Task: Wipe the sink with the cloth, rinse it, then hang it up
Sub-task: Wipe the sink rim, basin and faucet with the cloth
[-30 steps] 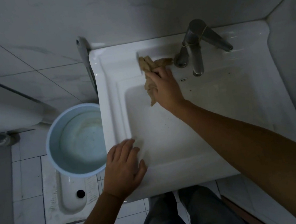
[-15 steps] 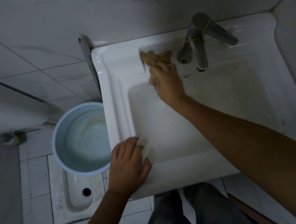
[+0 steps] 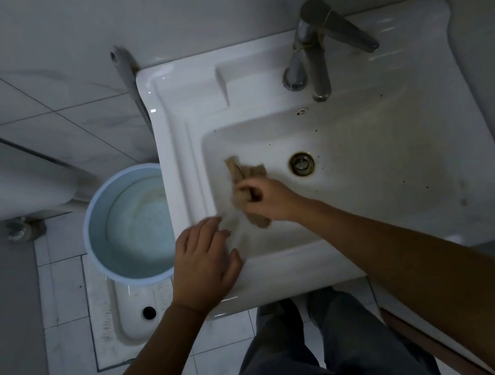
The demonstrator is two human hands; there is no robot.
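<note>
A white square sink (image 3: 408, 222) fills the middle and right of the head view, its basin stained brownish around the brass drain (image 3: 302, 163). My right hand (image 3: 268, 202) is shut on a crumpled tan cloth (image 3: 245, 171), pressed on the basin floor left of the drain. The hand is blurred. My left hand (image 3: 207, 263) lies flat, fingers apart, on the sink's front left rim, holding nothing. A chrome tap (image 3: 315, 52) stands at the back of the sink, its spout over the basin; no water shows.
A light blue bucket (image 3: 94, 226) with water stands on the floor left of the sink, over a squat toilet pan (image 3: 121, 317). A grey pipe (image 3: 128, 80) runs along the sink's left back corner. Tiled walls close in behind and at right. My legs stand below the sink.
My right hand has swept the cloth from the back ledge beside the tap down to the basin floor near the front left. The left hand stayed on the rim. The drain has come into sight.
</note>
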